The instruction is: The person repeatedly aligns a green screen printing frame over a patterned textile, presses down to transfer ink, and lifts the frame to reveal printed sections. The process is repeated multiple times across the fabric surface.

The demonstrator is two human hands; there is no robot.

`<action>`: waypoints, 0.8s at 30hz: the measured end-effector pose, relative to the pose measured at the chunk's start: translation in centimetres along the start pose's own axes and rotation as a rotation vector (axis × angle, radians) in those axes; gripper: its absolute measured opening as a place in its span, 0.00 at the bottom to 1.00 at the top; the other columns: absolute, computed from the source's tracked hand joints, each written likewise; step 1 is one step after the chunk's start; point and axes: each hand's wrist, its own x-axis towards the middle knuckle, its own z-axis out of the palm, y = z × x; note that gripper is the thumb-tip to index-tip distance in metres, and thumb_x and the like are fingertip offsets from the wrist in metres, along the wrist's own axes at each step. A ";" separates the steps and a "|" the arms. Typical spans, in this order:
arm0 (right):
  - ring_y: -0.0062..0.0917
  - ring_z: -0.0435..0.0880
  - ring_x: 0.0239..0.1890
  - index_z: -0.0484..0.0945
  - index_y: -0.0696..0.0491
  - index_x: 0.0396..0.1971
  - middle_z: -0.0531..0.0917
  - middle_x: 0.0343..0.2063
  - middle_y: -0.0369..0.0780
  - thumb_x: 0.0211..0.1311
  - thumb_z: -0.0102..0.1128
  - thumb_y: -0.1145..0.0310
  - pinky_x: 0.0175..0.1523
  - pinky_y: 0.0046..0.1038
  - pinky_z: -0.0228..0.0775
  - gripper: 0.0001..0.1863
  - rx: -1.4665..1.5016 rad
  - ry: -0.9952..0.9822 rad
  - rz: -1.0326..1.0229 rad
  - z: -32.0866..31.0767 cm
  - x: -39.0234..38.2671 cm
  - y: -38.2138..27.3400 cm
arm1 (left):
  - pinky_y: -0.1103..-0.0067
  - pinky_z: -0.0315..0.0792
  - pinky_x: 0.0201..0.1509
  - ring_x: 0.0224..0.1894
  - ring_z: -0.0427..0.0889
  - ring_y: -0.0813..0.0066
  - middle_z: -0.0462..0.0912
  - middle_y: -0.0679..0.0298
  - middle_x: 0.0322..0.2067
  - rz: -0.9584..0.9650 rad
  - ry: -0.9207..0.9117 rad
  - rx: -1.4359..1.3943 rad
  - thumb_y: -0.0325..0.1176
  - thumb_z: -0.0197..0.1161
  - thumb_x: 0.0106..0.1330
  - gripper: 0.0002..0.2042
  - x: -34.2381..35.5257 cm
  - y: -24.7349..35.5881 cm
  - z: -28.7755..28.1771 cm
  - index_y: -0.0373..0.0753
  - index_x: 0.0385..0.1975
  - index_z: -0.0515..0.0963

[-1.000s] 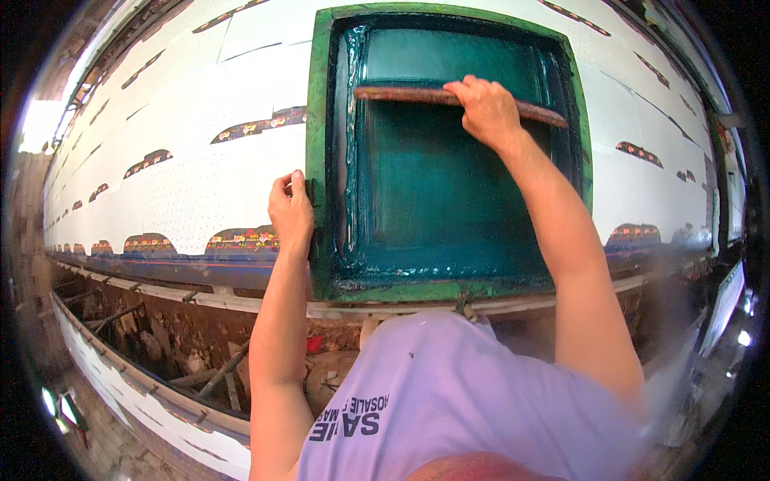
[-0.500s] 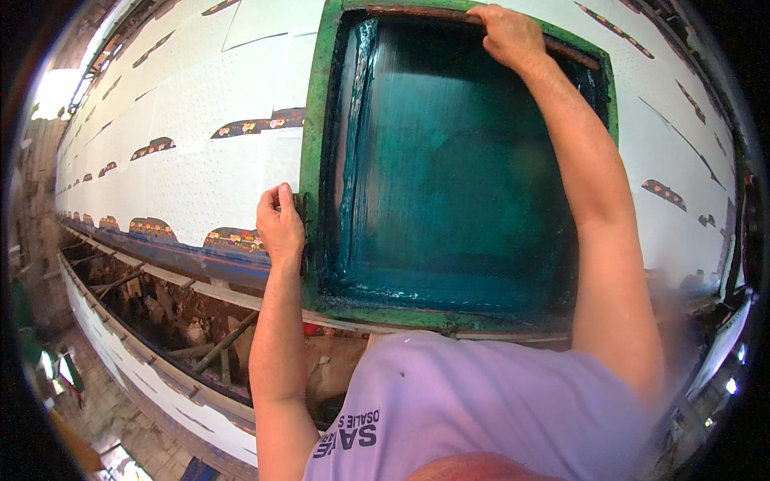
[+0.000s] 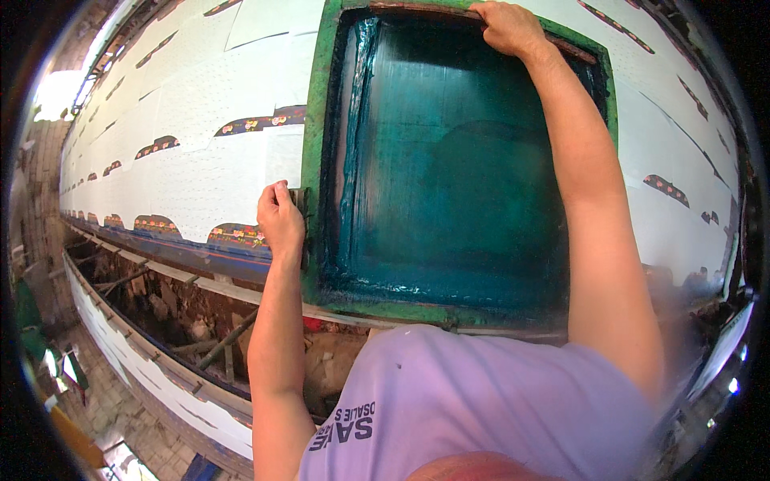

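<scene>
While my left hand (image 3: 281, 218) grips the green screen frame (image 3: 314, 120), my right hand (image 3: 507, 28) clasps the squeegee (image 3: 417, 8) at its far edge.

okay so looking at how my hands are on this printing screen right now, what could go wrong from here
The left hand grips only the green frame at its side edge, so the frame might shift and smear the white fabric. The right hand presses the wooden squeegee at the far end; wet teal ink could spill over.
</scene>
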 end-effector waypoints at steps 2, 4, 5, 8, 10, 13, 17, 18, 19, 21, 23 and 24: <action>0.47 0.91 0.54 0.91 0.46 0.49 0.93 0.47 0.49 0.60 0.61 0.72 0.58 0.50 0.83 0.18 0.035 -0.030 -0.025 -0.6 -0.4 -0.7 | 0.67 0.79 0.55 0.46 0.87 0.60 0.90 0.50 0.43 0.017 0.008 -0.017 0.41 0.56 0.85 0.19 0.1 -0.9 0.0 0.30 0.51 0.87; 0.46 0.92 0.54 0.89 0.42 0.55 0.93 0.49 0.46 0.63 0.60 0.74 0.59 0.51 0.85 0.22 0.025 -0.039 -0.072 -0.1 -1.6 -1.2 | 0.66 0.79 0.55 0.47 0.88 0.58 0.91 0.49 0.44 0.046 0.001 -0.033 0.41 0.56 0.84 0.19 0.4 -1.3 0.3 0.30 0.51 0.88; 0.46 0.92 0.55 0.89 0.41 0.58 0.93 0.50 0.45 0.65 0.60 0.75 0.60 0.52 0.86 0.24 0.024 -0.050 -0.098 -0.1 -2.5 -1.9 | 0.65 0.79 0.55 0.47 0.89 0.58 0.91 0.49 0.44 0.047 -0.010 -0.035 0.41 0.55 0.84 0.19 0.3 -1.2 0.2 0.30 0.50 0.88; 0.48 0.92 0.54 0.89 0.42 0.55 0.93 0.48 0.47 0.64 0.58 0.75 0.59 0.53 0.85 0.22 0.046 -0.157 -0.111 -1.5 -7.3 -4.8 | 0.65 0.79 0.55 0.47 0.90 0.56 0.92 0.48 0.42 0.060 -0.033 -0.055 0.42 0.55 0.84 0.20 0.7 -1.1 0.3 0.31 0.49 0.88; 0.49 0.92 0.53 0.89 0.43 0.54 0.93 0.47 0.48 0.61 0.60 0.75 0.58 0.53 0.86 0.22 0.050 -0.180 -0.117 -1.8 -10.9 -6.7 | 0.64 0.80 0.54 0.46 0.90 0.56 0.92 0.48 0.42 0.083 -0.063 -0.082 0.42 0.55 0.84 0.20 0.9 -1.3 0.3 0.31 0.49 0.89; 0.49 0.92 0.51 0.89 0.43 0.53 0.93 0.45 0.47 0.60 0.62 0.74 0.56 0.52 0.86 0.21 0.103 -0.232 -0.119 -2.5 -16.6 -10.0 | 0.63 0.80 0.54 0.46 0.91 0.55 0.92 0.47 0.42 0.104 -0.091 -0.073 0.43 0.54 0.84 0.20 0.9 -1.1 0.0 0.33 0.49 0.89; 0.46 0.92 0.50 0.89 0.43 0.51 0.92 0.46 0.44 0.60 0.65 0.75 0.54 0.51 0.86 0.19 0.148 -0.177 -0.110 -2.5 -24.8 -13.7 | 0.61 0.80 0.54 0.47 0.91 0.50 0.92 0.46 0.41 0.121 -0.126 -0.095 0.43 0.54 0.83 0.20 0.6 -0.8 0.2 0.33 0.49 0.89; 0.46 0.92 0.49 0.89 0.43 0.51 0.92 0.45 0.44 0.59 0.66 0.75 0.53 0.50 0.86 0.19 0.172 -0.187 -0.105 -2.7 -26.7 -14.7 | 0.60 0.80 0.54 0.47 0.91 0.49 0.92 0.46 0.42 0.135 -0.125 -0.089 0.43 0.54 0.83 0.20 0.7 -0.8 0.1 0.33 0.49 0.89; 0.45 0.92 0.49 0.89 0.43 0.50 0.91 0.45 0.44 0.59 0.67 0.75 0.53 0.50 0.86 0.19 0.196 -0.198 -0.101 -3.0 -28.5 -15.7 | 0.60 0.80 0.54 0.46 0.91 0.48 0.92 0.46 0.42 0.149 -0.123 -0.084 0.43 0.54 0.82 0.20 0.7 -1.0 0.1 0.34 0.48 0.89; 0.44 0.92 0.48 0.89 0.44 0.50 0.90 0.43 0.43 0.60 0.68 0.75 0.52 0.48 0.86 0.18 0.198 -0.204 -0.084 -3.4 -32.0 -17.9 | 0.59 0.80 0.54 0.47 0.91 0.47 0.92 0.45 0.42 0.148 -0.153 -0.124 0.42 0.54 0.82 0.20 1.0 -1.3 -0.1 0.34 0.48 0.89; 0.43 0.92 0.46 0.89 0.44 0.49 0.90 0.41 0.43 0.59 0.68 0.75 0.51 0.48 0.86 0.18 0.207 -0.189 -0.086 -3.7 -35.2 -19.8 | 0.59 0.79 0.54 0.47 0.91 0.47 0.92 0.45 0.42 0.145 -0.172 -0.146 0.43 0.54 0.82 0.20 1.3 -1.7 -0.1 0.34 0.48 0.89; 0.43 0.92 0.46 0.89 0.44 0.49 0.89 0.40 0.42 0.59 0.68 0.75 0.50 0.48 0.86 0.18 0.206 -0.181 -0.085 -3.5 -36.7 -20.6 | 0.60 0.79 0.55 0.47 0.91 0.47 0.92 0.46 0.42 0.157 -0.175 -0.143 0.43 0.54 0.82 0.20 1.3 -1.7 -0.2 0.34 0.48 0.89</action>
